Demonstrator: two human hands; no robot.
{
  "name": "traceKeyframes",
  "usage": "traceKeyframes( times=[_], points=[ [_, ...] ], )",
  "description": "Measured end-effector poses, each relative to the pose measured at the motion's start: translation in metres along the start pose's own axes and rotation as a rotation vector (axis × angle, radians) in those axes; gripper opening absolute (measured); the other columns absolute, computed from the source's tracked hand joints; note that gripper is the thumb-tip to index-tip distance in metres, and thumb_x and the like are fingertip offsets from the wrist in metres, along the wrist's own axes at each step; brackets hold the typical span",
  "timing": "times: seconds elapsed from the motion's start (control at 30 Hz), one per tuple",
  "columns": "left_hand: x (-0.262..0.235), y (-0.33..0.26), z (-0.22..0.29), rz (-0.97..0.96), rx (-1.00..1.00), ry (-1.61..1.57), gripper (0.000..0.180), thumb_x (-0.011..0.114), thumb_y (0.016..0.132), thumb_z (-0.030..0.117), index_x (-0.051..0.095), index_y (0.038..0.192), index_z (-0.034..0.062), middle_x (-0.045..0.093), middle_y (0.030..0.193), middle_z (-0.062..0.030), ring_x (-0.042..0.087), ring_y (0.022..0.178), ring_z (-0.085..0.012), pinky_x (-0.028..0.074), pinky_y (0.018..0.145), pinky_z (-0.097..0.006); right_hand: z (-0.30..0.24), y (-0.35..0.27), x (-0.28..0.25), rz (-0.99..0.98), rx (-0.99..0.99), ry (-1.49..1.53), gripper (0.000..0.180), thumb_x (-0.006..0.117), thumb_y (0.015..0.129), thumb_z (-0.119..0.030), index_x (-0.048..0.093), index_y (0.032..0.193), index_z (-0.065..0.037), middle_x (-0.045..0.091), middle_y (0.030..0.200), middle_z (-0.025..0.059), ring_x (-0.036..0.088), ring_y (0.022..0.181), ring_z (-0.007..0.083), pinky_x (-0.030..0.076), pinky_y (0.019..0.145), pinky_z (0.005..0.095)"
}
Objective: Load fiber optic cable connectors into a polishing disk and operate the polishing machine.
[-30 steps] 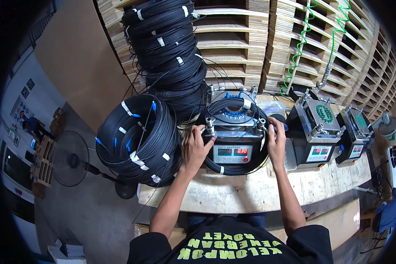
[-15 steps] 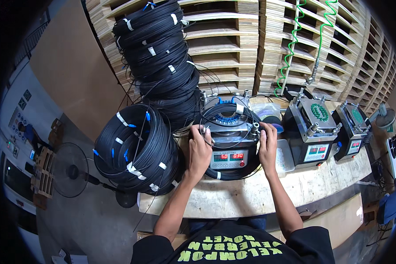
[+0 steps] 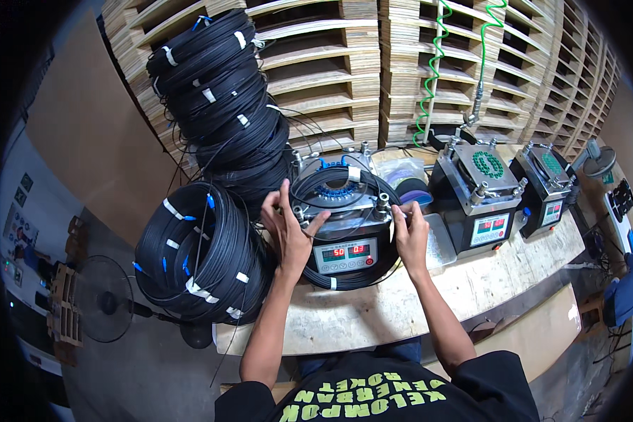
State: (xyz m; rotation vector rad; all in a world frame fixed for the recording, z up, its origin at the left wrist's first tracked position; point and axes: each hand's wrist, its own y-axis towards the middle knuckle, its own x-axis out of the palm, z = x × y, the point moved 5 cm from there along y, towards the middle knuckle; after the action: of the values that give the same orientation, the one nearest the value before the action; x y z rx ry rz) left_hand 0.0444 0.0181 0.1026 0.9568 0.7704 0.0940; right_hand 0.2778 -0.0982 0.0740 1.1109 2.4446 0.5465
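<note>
A black tabletop machine [image 3: 348, 256] with a lit control panel stands in front of me. On its metal top plate is a ring of blue connectors [image 3: 336, 192]. Black cable [image 3: 373, 181] loops over the top and also hangs round the body below the panel. My left hand [image 3: 288, 235] is open at the left front corner post, fingers spread and the thumb stretched toward the panel's upper edge. At the right front post [image 3: 382, 202], my right hand [image 3: 411, 235] has its thumb and fingertips drawn together; what lies between them is too small to make out.
Left of the machine lies a big coil bundle of black cable [image 3: 204, 257], with a tall cable stack [image 3: 221, 105] behind. Two similar machines [image 3: 480, 200] [image 3: 545, 186] stand to the right, beside a clear plastic tray [image 3: 439, 243]. Wooden pallets [image 3: 316, 63] rise behind the table [image 3: 344, 323].
My left hand has loosened from the machine's left side and spread its fingers. My right hand's fingertips have drawn together by the right post. The whole view has shifted slightly.
</note>
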Motion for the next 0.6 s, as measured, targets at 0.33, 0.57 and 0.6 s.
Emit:
traceKeyframes(
  times=[0.33, 0.57, 0.6],
  points=[
    [0.008, 0.009, 0.002, -0.096, -0.091, -0.312, 0.095, 0.082, 0.081, 0.034, 0.028, 0.154, 0.0048, 0.043, 0.142, -0.0269, 0.047, 0.129, -0.0414, 0.039, 0.109, -0.048, -0.004, 0.003, -0.022, -0.002, -0.105, -0.054, 0.015, 0.068, 0.092, -0.006, 0.061, 0.105, -0.001, 0.053, 0.082, 0.0004, 0.047, 0.073, 0.0077, 0.037, 0.062, 0.0234],
    [0.004, 0.012, 0.010, -0.129, -0.134, -0.391, 0.097, 0.079, 0.077, 0.016, 0.023, 0.156, 0.0066, 0.042, 0.146, -0.0286, 0.045, 0.133, -0.0438, 0.037, 0.113, -0.046, 0.018, -0.010, -0.001, -0.121, 0.068, 0.229, 0.017, 0.075, 0.090, -0.008, 0.061, 0.088, 0.001, 0.053, 0.062, -0.0034, 0.043, 0.058, 0.0020, 0.035, 0.052, 0.0213],
    [0.005, 0.014, 0.010, -0.144, -0.131, -0.378, 0.099, 0.079, 0.076, 0.014, 0.022, 0.156, 0.0071, 0.042, 0.146, -0.0287, 0.045, 0.133, -0.0438, 0.037, 0.112, -0.047, 0.019, -0.015, 0.003, -0.146, 0.074, 0.207, 0.018, 0.076, 0.089, -0.009, 0.061, 0.091, 0.002, 0.056, 0.062, -0.0022, 0.046, 0.059, 0.0027, 0.037, 0.053, 0.0215]
  ],
)
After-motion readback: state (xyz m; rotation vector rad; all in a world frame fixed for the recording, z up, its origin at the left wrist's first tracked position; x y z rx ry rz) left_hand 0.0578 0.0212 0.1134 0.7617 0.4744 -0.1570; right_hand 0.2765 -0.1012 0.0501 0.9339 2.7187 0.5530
